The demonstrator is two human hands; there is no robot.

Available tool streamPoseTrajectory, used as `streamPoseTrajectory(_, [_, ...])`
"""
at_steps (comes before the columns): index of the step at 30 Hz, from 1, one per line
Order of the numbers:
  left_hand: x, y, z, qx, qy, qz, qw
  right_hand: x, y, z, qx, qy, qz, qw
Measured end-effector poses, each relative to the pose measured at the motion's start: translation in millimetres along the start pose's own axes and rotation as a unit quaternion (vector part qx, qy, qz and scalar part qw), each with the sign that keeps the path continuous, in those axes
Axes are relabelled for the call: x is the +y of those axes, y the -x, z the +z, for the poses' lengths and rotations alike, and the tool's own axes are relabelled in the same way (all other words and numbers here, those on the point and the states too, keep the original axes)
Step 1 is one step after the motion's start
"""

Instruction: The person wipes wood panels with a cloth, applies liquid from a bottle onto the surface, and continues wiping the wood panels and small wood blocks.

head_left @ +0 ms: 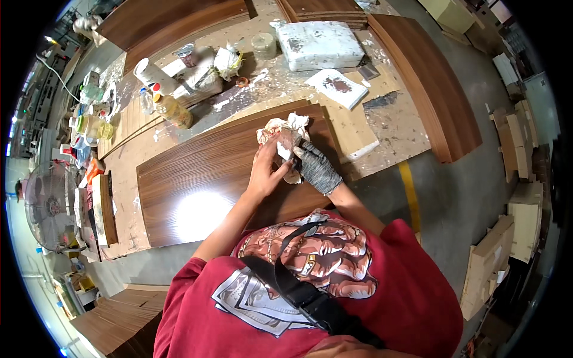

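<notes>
My bare left hand (pixel 263 168) and my gloved right hand (pixel 318 169) come together over the brown wood-grain board (pixel 197 161). Between them is a small pale flat piece with brownish smears (pixel 287 145), its kind unclear. The left fingers close on its near side. In a grey knitted glove, the right hand pinches at its other side; its thumb and fingertips are partly hidden. A crumpled, stained white cloth (pixel 274 126) shows beyond and beneath the hands, on the board. Whether either hand also grips the cloth cannot be made out.
A paint-spattered white block (pixel 322 45), a brown-stained white pad (pixel 338 87) and a bottle of yellowish liquid (pixel 173 111) are on the worktable (pixel 412 134). Stacked brown boards (pixel 424 83) line its right side. A fan (pixel 52 206) stands left; cartons (pixel 488 262) stand right.
</notes>
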State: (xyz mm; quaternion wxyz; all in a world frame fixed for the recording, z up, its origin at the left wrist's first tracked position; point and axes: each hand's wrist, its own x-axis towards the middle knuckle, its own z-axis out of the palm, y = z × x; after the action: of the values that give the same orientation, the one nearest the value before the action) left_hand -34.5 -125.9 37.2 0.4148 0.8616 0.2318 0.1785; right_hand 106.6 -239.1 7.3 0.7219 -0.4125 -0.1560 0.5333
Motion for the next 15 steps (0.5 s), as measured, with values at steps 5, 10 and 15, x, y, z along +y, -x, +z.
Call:
streamPoseTrajectory(5, [6.7,-0.9,26.8,-0.016,-0.087,0.007,0.996,-34.1,-6.5,-38.2,-0.011,0.103,-0.054,0.993])
streamPoseTrajectory(10, [-7.1,3.5,31.3,0.000,-0.325,-0.030,0.945,-102.5,-65.1,-118.3,0.036,0.313,-0.102,0.944])
streamPoseTrajectory(15, [-26.8,3.4,20.7,0.135,-0.349,-0.042,0.926,-117.4,-116.4,-152.2,-0.058,0.524,-0.032,0.849])
